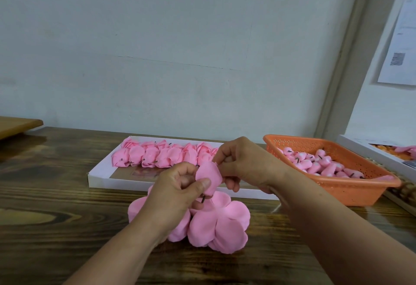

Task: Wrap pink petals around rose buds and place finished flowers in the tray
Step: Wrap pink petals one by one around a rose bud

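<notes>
Loose pink foam petals [216, 226] lie nearest. Above them, left hand [177, 189] pinches the rose bud [208, 177]; right hand [243, 166] pinches its petal edge. Wrap snugly, overlapping evenly.

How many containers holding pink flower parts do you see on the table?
3. A white tray behind the hands holds finished flowers. An orange basket on the right holds buds. A white box at the far right edge is mostly cut off, so more may be hidden.

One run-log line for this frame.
step: wrapping | left hand: holds flower | right hand: pinches its petal edge | tray: finished flowers in rows | basket: buds remain
</notes>
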`<state>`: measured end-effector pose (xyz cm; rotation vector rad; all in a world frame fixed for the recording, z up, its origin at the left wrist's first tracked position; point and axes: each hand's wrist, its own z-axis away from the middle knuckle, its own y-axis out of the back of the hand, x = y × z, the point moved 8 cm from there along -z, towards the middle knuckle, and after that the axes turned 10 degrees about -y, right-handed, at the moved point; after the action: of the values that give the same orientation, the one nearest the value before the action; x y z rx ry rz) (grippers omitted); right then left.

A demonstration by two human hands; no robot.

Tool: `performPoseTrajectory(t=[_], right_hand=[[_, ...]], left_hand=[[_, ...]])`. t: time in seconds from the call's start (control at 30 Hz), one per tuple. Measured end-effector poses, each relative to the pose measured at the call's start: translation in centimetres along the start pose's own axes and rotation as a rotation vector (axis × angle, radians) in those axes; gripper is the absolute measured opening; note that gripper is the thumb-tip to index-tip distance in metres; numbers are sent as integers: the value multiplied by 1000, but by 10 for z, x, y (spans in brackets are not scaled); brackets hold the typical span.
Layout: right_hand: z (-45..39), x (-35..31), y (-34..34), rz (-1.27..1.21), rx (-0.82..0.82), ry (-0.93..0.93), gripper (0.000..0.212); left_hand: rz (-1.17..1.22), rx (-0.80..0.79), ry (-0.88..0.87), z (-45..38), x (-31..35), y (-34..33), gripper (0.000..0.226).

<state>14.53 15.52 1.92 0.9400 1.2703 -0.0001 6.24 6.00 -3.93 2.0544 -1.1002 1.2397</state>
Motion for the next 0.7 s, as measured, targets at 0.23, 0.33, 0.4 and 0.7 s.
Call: performPoseTrajectory(t=[0.23, 0.33, 0.4, 0.7], right_hand=[[0, -1, -8, -17, -52, -17, 10], [1, -3, -9, -14, -44, -6, 16], [1, -4, -8, -3, -4, 1, 14], [-3, -5, -5, -17, 65, -13, 21]], left_hand=[[8, 5, 52, -1, -2, 1, 5], [-15, 30, 63, -3, -1, 4, 9], [-50, 63, 55, -3, 1, 6, 14], [-191, 203, -123, 1, 12, 4, 20]])
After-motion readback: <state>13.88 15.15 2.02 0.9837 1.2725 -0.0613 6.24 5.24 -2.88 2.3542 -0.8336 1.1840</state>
